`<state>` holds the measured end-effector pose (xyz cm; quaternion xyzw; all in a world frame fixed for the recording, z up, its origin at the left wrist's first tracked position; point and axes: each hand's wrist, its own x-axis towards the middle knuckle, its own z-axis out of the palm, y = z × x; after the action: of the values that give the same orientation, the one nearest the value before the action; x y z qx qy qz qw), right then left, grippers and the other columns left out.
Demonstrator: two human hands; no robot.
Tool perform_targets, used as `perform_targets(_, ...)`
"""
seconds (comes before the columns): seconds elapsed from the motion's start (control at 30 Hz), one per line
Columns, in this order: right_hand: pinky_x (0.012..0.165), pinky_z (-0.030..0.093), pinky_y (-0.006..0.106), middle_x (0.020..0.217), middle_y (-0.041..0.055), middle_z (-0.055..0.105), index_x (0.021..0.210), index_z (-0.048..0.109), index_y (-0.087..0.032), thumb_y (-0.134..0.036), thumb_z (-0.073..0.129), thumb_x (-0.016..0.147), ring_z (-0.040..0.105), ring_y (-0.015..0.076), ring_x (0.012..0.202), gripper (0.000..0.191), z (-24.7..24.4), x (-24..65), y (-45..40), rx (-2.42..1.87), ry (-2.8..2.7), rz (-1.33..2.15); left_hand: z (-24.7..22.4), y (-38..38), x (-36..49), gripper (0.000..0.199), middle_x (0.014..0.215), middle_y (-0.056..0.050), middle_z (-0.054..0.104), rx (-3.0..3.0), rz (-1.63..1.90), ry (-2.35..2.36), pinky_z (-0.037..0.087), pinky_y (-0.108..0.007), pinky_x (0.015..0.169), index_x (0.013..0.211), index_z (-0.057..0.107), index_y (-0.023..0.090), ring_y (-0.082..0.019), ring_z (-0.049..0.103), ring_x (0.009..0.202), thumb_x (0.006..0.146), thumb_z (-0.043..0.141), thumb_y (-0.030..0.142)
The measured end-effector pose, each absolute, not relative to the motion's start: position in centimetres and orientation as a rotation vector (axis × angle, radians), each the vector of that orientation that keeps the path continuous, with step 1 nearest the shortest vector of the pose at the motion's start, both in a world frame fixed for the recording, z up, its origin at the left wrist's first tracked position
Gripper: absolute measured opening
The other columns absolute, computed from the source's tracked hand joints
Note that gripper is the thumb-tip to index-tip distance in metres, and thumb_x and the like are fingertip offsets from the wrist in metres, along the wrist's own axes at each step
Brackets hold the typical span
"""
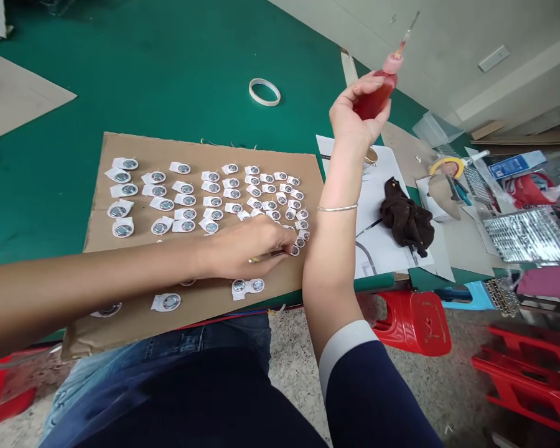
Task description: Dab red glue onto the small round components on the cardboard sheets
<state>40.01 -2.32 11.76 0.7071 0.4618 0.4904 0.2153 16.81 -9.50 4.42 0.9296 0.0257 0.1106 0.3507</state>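
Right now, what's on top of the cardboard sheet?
On the cardboard sheet: rows of round silvery pieces with white backings. The left hand holds a thin tool over it. The left forearm partly covers several pieces; anything beneath is hidden.

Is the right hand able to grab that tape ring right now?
Probably not: the right hand is wrapped around the red bottle, so it looks full. Otherwise the tape ring on the green table seems near enough.

The right hand (352, 121) holds up a red needle-tipped bottle (377, 98), the left hand (247, 246) grips a slender tool (261, 257) above cardboard (210, 320)
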Motion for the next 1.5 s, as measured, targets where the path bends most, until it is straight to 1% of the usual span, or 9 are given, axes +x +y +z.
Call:
perform_targets(0.27,0.040,0.026,0.009,0.089,0.0038,0.064,0.048,-0.014,-0.023,-0.016,-0.002,0.070,0.060,0.0038,0.082,0.025,14.7,42.3,-6.8,2.665,1.791,1.408,5.8,-8.0,11.1,0.024,0.074,0.005,0.065,2.423,0.475,0.388,0.041,-0.017,0.052,0.088,0.064,0.013,-0.005,0.059,0.067,0.085,0.047,0.030)
perform_targets(0.37,0.057,0.042,0.012,0.109,0.0009,0.061,0.037,0.027,-0.020,-0.017,-0.006,0.078,0.058,0.0081,0.097,0.052,16.4,42.0,-9.4,2.644,1.684,1.349,5.9,-6.7,7.8,0.054,0.072,0.010,0.062,2.480,0.602,0.676,0.035,-0.019,0.052,0.084,0.063,0.005,-0.008,0.060,0.075,0.088,0.030,0.047)
perform_targets(0.43,0.074,0.047,0.015,0.123,0.0017,0.055,0.063,0.055,-0.014,-0.020,0.001,0.086,0.054,0.0128,0.108,0.059,17.3,40.9,-10.6,2.533,1.604,1.375,5.7,-5.7,5.6,0.061,0.074,0.010,0.062,2.464,0.658,0.922,0.035,-0.020,0.053,0.078,0.063,0.002,-0.015,0.060,0.086,0.087,0.026,0.050)
perform_targets(0.5,0.092,0.046,0.018,0.131,0.0075,0.051,0.099,0.057,-0.012,-0.025,0.028,0.091,0.052,0.0153,0.115,0.033,17.8,39.1,-11.1,2.377,1.541,1.431,5.3,-4.7,3.6,0.057,0.080,0.008,0.066,2.385,0.719,1.129,0.041,-0.022,0.055,0.072,0.064,0.003,-0.020,0.059,0.097,0.088,0.031,0.047)
perform_targets(0.57,0.094,0.048,0.021,0.130,0.0113,0.052,0.116,0.049,-0.012,-0.025,0.056,0.082,0.056,0.0139,0.114,0.036,17.6,37.0,-10.8,2.079,1.489,1.487,5.0,-3.8,2.1,0.047,0.087,0.004,0.069,2.266,0.810,1.254,0.047,-0.025,0.060,0.074,0.065,0.005,-0.019,0.061,0.095,0.088,0.041,0.042)
perform_targets(0.77,0.048,0.041,0.017,0.081,-0.0042,0.065,0.097,0.061,-0.025,-0.029,0.079,0.053,0.055,0.0088,0.069,0.048,13.3,31.3,-5.6,0.035,0.154,1.784,4.8,-1.6,-0.9,0.013,0.080,-0.004,0.069,2.035,0.956,1.136,0.048,-0.022,0.060,0.081,0.066,0.011,-0.011,0.062,0.068,0.075,0.064,0.023)
perform_targets(0.87,0.044,0.040,0.019,0.079,-0.0021,0.063,0.102,0.057,-0.021,-0.044,0.069,0.062,0.055,0.0093,0.063,0.047,10.5,27.8,-3.4,-0.467,-0.550,1.628,4.2,-0.7,-1.9,0.012,0.073,-0.002,0.067,2.038,0.939,1.121,0.043,-0.020,0.052,0.074,0.064,0.012,-0.011,0.059,0.061,0.073,0.063,0.024)
perform_targets(1.23,0.037,0.039,0.022,0.065,0.0013,0.061,0.074,0.058,-0.019,-0.069,0.052,0.067,0.056,0.0100,0.050,0.050,6.5,19.0,-2.2,-1.142,-0.947,1.255,0.8,-0.5,-3.6,0.009,0.068,-0.001,0.065,2.156,0.904,1.034,0.038,-0.019,0.048,0.075,0.064,0.015,-0.009,0.055,0.055,0.075,0.059,0.022)
perform_targets(1.5,0.038,0.040,0.024,0.066,-0.0008,0.061,0.077,0.057,-0.024,-0.052,0.059,0.071,0.063,0.0153,0.058,0.029,6.1,17.3,-2.4,-1.165,-1.064,1.171,0.3,-1.6,-4.2,0.009,0.067,-0.001,0.065,2.412,0.846,0.786,0.040,-0.021,0.050,0.078,0.061,0.015,-0.011,0.059,0.057,0.076,0.052,0.013)
